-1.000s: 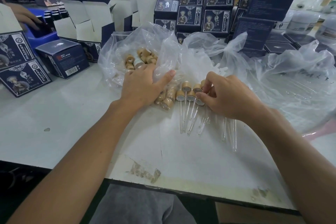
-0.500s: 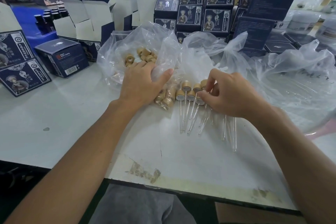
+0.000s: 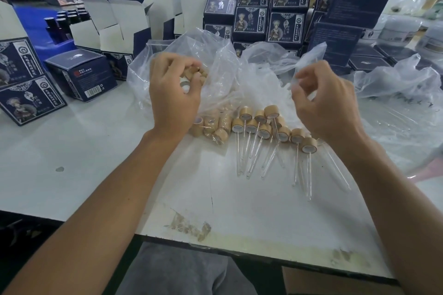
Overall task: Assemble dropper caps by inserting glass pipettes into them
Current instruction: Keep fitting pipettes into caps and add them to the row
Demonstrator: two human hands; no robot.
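Navy boxes crowd the white desk [image 3: 72,151]. Both hands have lifted off it: left hand [image 3: 173,93] now grips a cap [image 3: 185,84] above the finished droppers [image 3: 263,129], ready for a pipette. Right hand [image 3: 326,105] hovers right of them, fingers curled; can't tell if it's holding glass.

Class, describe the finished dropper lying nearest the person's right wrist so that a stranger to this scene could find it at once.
Start at the white table, then find the cluster of assembled droppers lying between the two hands. The one wanted is the rightmost dropper, beside the right hand. Unlike its neighbours, it lies at the cluster's near right end, and its glass tube reaches closest to the table's front edge.
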